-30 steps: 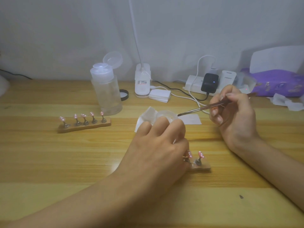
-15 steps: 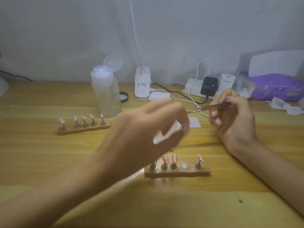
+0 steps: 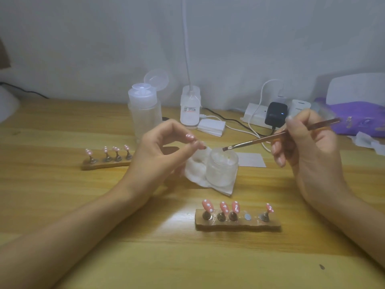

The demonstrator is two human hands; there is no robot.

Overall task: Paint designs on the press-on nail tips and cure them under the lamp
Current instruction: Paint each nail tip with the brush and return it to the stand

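Gripping brush (image 3: 256,140) (head cam): R hand (image 3: 310,159), fingers curled round handle; bristles at rim of jar (image 3: 223,165), touching or just above, can't tell.
L hand (image 3: 162,153): thumb + fingertips pinching a pink dotted nail tip (image 3: 189,137), just left of jar.
Hands: apart, jar btwn them.
Jar: open, on white wipe (image 3: 194,174), mid table (image 3: 52,184).
Near holder (image 3: 237,225): in front of jar; 4 pink dotted tips upright, 1 slot showing only a metal disc.
Far holder (image 3: 104,164): left side, right end hidden behind L hand; 4 tips visible.
Back: bottle (image 3: 144,113) w/ lid flipped open, lamp (image 3: 190,110), power strip (image 3: 255,115).
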